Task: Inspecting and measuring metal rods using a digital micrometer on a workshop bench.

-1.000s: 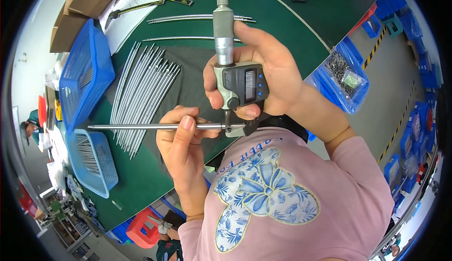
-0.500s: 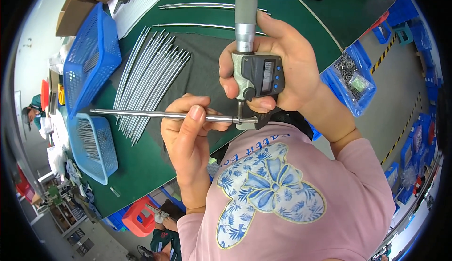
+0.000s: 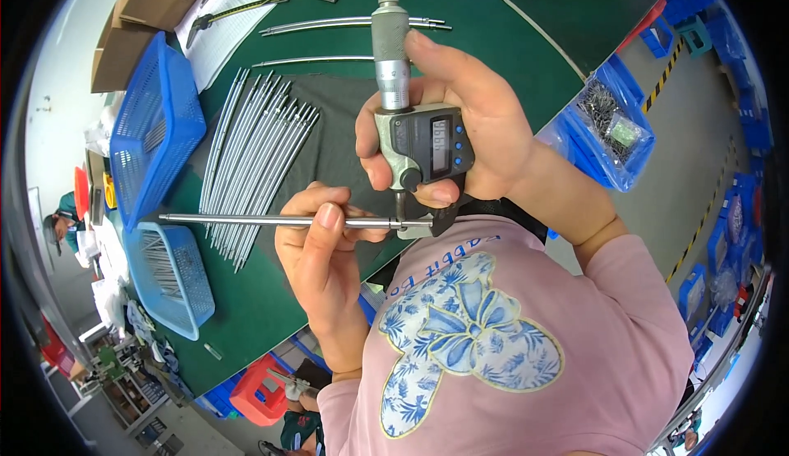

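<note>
At the far left of the digital micrometer [image 3: 401,139] stood a deep-blue perforated basket [image 3: 187,119]; to its lower left was a light-blue perforated basket [image 3: 195,296] with slim metal pieces [image 3: 164,271] inside. The free end of the held steel rod [image 3: 255,221] pointed toward these baskets, so a careless swing could have knocked it on a rim (how much gap there was, the view did not tell). Nearer the micrometer's left side, fanned steel rods [image 3: 259,164] lay on the worktop [image 3: 255,308]; a dip of that free end might have scraped or scattered them. Just left of the micrometer, the left hand [image 3: 316,246] had its fingers closed around the held rod, leaving the long left part unsupported; sag or a wrist twist could have tilted it and skewed the reading. Its narrow tip lay between the micrometer's spindle [image 3: 401,203] and anvil [image 3: 415,232]; too much pressure there could have marked it. At the micrometer's right, the right hand [image 3: 493,123] gripped the frame, fingers wrapped around it; a slip could have turned the thimble [image 3: 388,32].
</note>
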Motion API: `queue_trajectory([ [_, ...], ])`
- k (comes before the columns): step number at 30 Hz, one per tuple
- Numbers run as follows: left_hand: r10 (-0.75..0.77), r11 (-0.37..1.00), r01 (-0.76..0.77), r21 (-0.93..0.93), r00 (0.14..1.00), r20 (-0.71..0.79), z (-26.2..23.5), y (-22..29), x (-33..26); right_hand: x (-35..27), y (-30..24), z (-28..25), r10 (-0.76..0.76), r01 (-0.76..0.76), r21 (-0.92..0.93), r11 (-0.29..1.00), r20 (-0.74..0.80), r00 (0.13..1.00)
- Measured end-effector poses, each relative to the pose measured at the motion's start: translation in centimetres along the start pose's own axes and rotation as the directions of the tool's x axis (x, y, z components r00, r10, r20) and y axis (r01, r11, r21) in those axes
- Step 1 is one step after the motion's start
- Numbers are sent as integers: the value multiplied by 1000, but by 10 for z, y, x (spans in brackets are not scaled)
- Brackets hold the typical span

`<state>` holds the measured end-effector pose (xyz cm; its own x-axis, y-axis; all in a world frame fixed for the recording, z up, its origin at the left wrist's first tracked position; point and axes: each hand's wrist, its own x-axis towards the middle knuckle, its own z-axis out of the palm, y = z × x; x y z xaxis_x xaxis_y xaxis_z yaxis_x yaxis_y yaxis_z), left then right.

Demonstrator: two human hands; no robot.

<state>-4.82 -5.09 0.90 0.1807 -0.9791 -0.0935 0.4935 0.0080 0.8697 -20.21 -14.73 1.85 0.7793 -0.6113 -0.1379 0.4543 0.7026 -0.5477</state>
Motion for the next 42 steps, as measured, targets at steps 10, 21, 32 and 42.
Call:
queue_trajectory([
  [10,12,1000,-12,22,1000,-2,3,2,-2,-3,1,-1,27,-28,98,995,16,1000],
  [21,27,998,-27,52,1000,-3,5,0,-2,-2,4,-6,48,-47,95,994,-3,999],
  [32,14,999,-13,40,1000,-22,3,1,-2,-2,4,-5,31,-32,74,997,16,999],
  [42,16,1000,-16,20,1000,1,2,1,-1,-2,3,-6,53,-56,120,991,24,998],
])
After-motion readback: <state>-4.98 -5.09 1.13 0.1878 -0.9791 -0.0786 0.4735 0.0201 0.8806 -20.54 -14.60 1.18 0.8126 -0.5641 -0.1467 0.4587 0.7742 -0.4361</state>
